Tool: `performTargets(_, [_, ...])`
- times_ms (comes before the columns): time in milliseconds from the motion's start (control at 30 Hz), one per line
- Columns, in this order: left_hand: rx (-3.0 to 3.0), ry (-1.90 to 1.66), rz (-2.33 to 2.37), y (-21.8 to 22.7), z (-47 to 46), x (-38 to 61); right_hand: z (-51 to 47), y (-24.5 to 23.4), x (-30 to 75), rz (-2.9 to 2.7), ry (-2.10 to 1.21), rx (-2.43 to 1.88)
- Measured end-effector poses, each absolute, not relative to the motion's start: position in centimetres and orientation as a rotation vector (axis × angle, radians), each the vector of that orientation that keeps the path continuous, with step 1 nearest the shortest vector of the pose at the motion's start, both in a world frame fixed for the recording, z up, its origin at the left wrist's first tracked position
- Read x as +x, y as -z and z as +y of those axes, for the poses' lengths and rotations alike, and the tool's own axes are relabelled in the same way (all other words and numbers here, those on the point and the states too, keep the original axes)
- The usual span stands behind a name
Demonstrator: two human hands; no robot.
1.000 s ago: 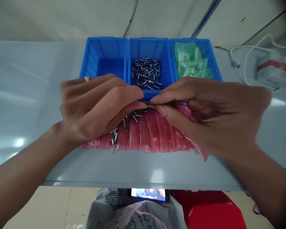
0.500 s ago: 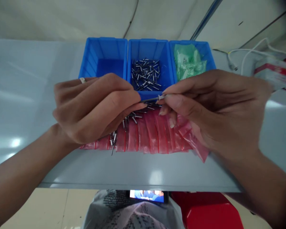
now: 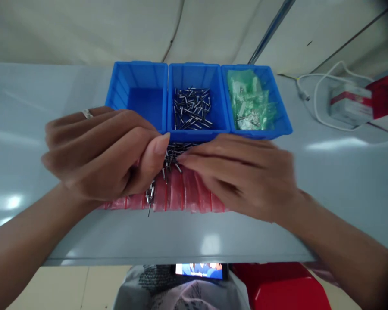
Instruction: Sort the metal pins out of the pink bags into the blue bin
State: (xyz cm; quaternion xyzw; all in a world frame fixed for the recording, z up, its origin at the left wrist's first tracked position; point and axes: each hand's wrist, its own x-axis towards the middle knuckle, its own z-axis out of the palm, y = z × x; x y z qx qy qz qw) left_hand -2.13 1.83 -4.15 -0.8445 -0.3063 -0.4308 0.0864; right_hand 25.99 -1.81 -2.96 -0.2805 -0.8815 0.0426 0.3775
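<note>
Your left hand (image 3: 106, 150) is curled with the thumb against the index finger, and I cannot tell whether a rivet sits inside it, since the fingers hide the palm. Your right hand (image 3: 245, 176) reaches in from the right, its fingertips at the loose rivets (image 3: 173, 155); they are blurred there, so I cannot tell whether they pinch one or only touch. Those rivets lie heaped on the pink bags (image 3: 177, 193), just on the near side of the middle blue bin (image 3: 218, 112), which holds more rivets of its own. A small cluster (image 3: 150, 191) lies apart at the near left, one thin stem poking past the bags' near edge onto the grey table (image 3: 187, 241).

What could go wrong: the rivets overlap at all angles, so lifting one may drag out its neighbours and spoil a count. The bags look slick and ridged, so a push from your right fingertips could send pieces sliding towards you. A brush of your left wrist could scatter the cluster, and if your left fingers loosen, anything hidden there could drop into the heap
</note>
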Motion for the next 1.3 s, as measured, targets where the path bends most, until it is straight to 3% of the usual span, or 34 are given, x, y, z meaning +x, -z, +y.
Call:
performTargets(100, [-2.489,1.044,-0.837,2.9,1.3,-2.1,-1.6,4.1,25.4,-2.459,0.167,-0.601])
performTargets(200, [-2.495,0.898,-0.806,2.0,1.1,-2.2,-1.2,4.5,24.9,-2.558,0.232,-0.586])
performTargets(367, [-2.418,0.993,-0.554,1.9,2.0,-2.0,-0.4,4.1,23.7,-2.577,0.354,-0.541])
performTargets(867, [-2.358,1.051,-0.595,1.6,2.0,-1.2,-0.4,4.0,23.8,-2.536,0.3,-0.673])
performTargets(1033, [-2.347,1.083,-0.591,2.5,2.4,-1.2,-0.8,3.7,25.0,-2.37,0.171,-0.723])
performTargets(1300, [-2.5,0.977,-0.437,2.5,2.4,-0.5,-1.6,1.1,25.8,-1.854,-0.396,-0.882])
